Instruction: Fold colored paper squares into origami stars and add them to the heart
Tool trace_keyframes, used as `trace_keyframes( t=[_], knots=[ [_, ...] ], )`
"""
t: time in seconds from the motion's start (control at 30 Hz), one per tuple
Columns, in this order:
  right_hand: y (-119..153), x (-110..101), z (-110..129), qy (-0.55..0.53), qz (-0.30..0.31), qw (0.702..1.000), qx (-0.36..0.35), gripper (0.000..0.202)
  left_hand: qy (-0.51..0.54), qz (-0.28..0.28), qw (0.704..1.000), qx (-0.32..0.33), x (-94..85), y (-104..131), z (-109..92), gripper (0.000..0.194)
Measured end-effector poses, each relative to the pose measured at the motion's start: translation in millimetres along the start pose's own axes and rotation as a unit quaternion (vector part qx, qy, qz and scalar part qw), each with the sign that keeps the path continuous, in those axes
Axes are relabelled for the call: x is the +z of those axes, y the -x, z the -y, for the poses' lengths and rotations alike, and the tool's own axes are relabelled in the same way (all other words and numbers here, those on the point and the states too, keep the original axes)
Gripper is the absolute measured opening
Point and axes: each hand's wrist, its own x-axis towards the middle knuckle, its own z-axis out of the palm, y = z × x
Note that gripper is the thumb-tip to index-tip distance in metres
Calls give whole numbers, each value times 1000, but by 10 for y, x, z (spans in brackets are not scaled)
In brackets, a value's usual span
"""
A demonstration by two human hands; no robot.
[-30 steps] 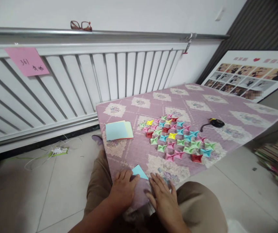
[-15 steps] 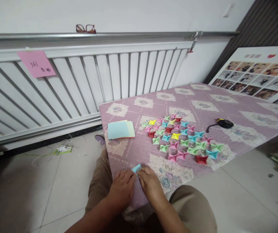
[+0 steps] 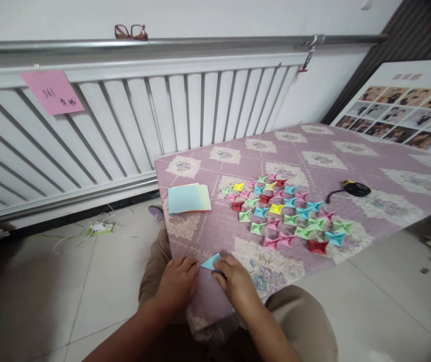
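Note:
A small piece of blue folded paper, now a triangle pointing left, lies at the near end of the cloth-covered table. My right hand pinches its right side between thumb and fingers. Against its left tip rests my left hand, fingers curled and close together, partly hiding that tip. Beyond my hands, several small folded paper shapes in pink, green, blue, yellow and red stand in rows. A stack of paper sheets, blue on top, sits at the left table edge.
The purple flowered tablecloth covers the table. A black object with a short cord lies to the right. Behind are a white radiator with a pink note, and eyeglasses on a pipe. A power strip is on the floor.
My left hand has shifted left and down from the paper's middle. More of the blue paper shows, as a triangle between the hands. The view has tilted slightly.

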Motion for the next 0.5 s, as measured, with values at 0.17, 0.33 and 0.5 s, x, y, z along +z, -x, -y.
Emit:
trace_keyframes(
  t=[0.17,0.33,0.5],
  knots=[
    [-53,-28,-20,-31,9,999,9,16,98,-28,993,-59,-10,-132,-41,23],
    [-75,-29,-31,-23,13,1000,12,15,113,-3,994,4,43,-268,-12,21],
    [-93,-64,-13,-13,23,1000,9,21,84,10,996,35,54,-334,48,18]
  ],
)
